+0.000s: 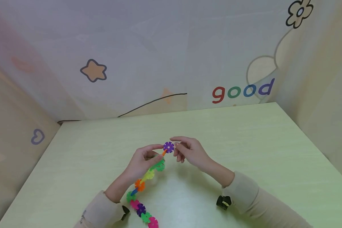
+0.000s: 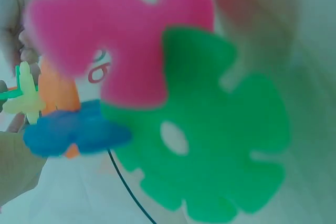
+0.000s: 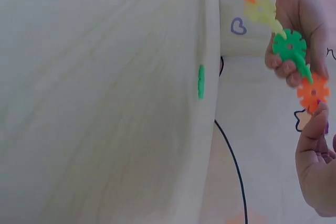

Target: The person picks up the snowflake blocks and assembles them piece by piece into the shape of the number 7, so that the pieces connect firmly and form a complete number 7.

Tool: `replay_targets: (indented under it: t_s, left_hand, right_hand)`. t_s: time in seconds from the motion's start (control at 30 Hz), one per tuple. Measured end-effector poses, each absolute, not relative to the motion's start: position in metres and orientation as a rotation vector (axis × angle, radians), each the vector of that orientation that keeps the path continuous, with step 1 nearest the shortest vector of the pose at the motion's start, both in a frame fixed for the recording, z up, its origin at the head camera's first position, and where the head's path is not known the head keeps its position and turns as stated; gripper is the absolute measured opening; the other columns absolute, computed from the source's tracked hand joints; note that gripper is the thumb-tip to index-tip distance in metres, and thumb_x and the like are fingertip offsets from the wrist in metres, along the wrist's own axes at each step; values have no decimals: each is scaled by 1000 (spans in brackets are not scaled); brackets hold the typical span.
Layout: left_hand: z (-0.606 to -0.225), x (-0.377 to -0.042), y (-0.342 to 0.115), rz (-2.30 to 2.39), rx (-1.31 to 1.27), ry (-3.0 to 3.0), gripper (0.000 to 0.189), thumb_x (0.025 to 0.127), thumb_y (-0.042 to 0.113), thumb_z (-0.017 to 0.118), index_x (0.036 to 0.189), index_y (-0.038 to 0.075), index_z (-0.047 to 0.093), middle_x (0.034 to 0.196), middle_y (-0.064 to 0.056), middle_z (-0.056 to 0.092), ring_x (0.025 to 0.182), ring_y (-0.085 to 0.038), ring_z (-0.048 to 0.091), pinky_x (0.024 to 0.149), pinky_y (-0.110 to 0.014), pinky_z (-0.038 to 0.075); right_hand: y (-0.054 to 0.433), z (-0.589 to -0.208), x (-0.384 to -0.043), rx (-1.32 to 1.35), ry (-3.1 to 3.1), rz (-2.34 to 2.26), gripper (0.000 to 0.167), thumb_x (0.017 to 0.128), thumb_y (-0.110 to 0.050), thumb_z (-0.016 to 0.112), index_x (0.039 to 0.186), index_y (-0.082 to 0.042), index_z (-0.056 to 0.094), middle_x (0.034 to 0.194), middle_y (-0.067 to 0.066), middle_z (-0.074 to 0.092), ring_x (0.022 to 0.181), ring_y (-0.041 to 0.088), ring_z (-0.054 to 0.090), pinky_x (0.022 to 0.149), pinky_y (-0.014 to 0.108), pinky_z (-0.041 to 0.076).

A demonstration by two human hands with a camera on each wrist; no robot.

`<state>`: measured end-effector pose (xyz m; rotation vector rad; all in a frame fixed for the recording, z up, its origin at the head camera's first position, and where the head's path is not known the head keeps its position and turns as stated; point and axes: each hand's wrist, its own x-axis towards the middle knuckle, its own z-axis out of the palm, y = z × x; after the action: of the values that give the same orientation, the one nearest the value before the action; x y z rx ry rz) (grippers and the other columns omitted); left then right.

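A chain of slotted plastic flower discs in several colours hangs from my left hand. That hand grips the chain near its upper end, by a green disc and an orange disc. At the top end sits a purple disc, joined to the orange one, which looks edge-on in the head view. My right hand has thumb and forefinger at the purple disc's rim, seemingly pinching it; the fingertips partly hide it in the right wrist view. A pink disc and a green one fill much of the left wrist view.
The pale green table lies under both hands, with patterned cloth walls behind and at the sides. A green sliver lies on the table near its edge in the right wrist view. A black device sits at the right cuff.
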<state>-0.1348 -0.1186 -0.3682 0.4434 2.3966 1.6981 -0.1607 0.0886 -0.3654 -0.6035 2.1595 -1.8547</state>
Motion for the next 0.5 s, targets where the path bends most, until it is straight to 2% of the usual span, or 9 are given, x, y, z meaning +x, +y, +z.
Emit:
replay_targets:
  t_s: [0.07, 0.1, 0.3, 0.5]
  left_hand:
    - [-368, -135, -122, 1703, 432, 2402, 37, 88, 15, 60, 124, 8, 54, 90, -10, 66, 79, -21, 63, 73, -32, 51]
    - [-368, -136, -124, 1705, 425, 2404, 37, 88, 15, 60, 125, 8, 54, 89, -10, 66, 79, -21, 63, 74, -33, 51]
    - [-366, -137, -137, 1724, 384, 2411, 39, 89, 12, 59, 126, 5, 52, 89, -12, 66, 80, -22, 62, 76, -31, 50]
    - [-366, -140, -151, 1784, 361, 2399, 40, 91, 11, 56, 129, 3, 47, 91, -18, 65, 82, -30, 63, 76, -27, 51]
  right_hand:
    - [91, -365, -164, -568, 2164, -1837, 27, 94, -7, 48, 118, 3, 55, 74, 16, 59, 56, 16, 55, 53, 24, 49]
    - [92, -365, -165, -553, 2172, -1819, 26, 94, -7, 49, 116, 3, 56, 75, 19, 59, 57, 20, 55, 53, 24, 49]
    - [87, -367, -173, -526, 2262, -1671, 22, 89, -7, 57, 107, 4, 61, 75, 19, 60, 61, 30, 56, 54, 26, 49]
    - [79, -377, -182, -541, 2310, -1545, 23, 84, -5, 63, 104, 6, 62, 77, 19, 62, 61, 28, 57, 54, 26, 49]
